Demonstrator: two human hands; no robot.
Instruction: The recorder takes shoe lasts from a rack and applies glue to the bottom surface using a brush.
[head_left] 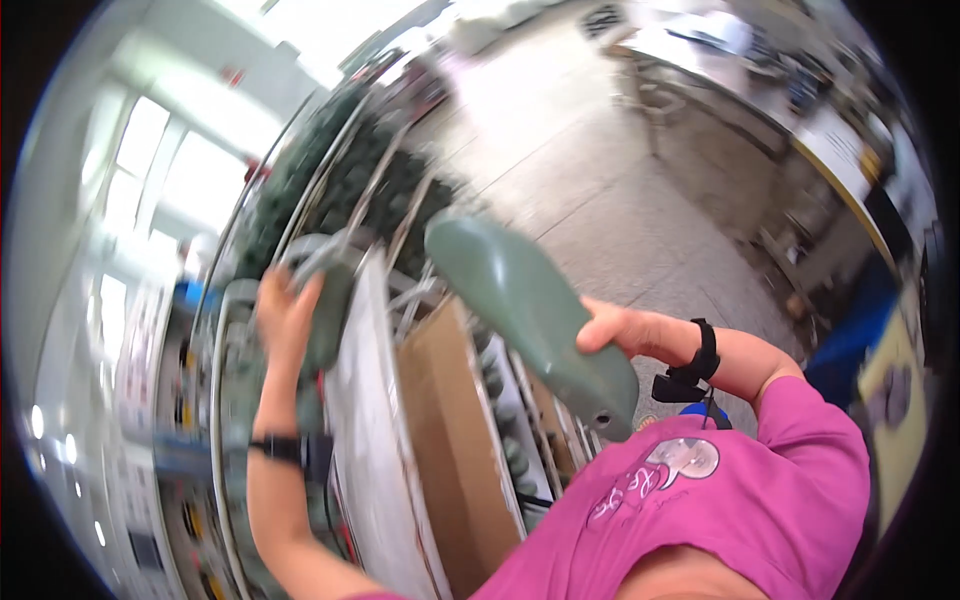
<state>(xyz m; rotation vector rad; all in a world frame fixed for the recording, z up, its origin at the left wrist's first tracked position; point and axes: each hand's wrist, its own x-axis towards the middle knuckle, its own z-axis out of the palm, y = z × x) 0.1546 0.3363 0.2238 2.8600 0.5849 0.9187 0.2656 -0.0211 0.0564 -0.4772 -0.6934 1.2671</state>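
While our right hand (625, 335) grips one smooth, matte green shoe last (530, 320) lifted clear above the cardboard box (455, 440), we note our left hand (285, 310) clenched on a second green last (325, 300) at the rack (350, 190), where many similar lasts remain.

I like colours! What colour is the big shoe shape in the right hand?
Dull grey-green shoe last, seen in the head view.

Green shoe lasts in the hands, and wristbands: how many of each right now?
Green shoe lasts held: 2, one in the right hand at, one in the left hand at
Black wristbands: 2, at and
Total: 4
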